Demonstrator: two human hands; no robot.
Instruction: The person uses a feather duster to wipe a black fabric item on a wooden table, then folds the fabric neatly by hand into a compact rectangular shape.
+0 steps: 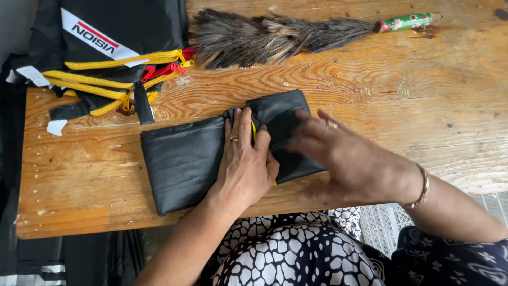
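Observation:
A folded black fabric piece (182,159) with a thin yellow zipper edge lies on the wooden table (370,90). My left hand (244,159), wearing a ring, presses flat on the middle of the fabric with fingers together. My right hand (338,153), blurred by motion and wearing a ring and a bangle, rests with spread fingers on the fabric's right folded part. Neither hand grips anything.
A pile of black bags with yellow and red zippers (116,58) sits at the table's back left. A dark feather duster (275,34) with a green floral handle lies along the back edge. White paper scraps (56,126) lie at the left. My patterned lap is below the table's front edge.

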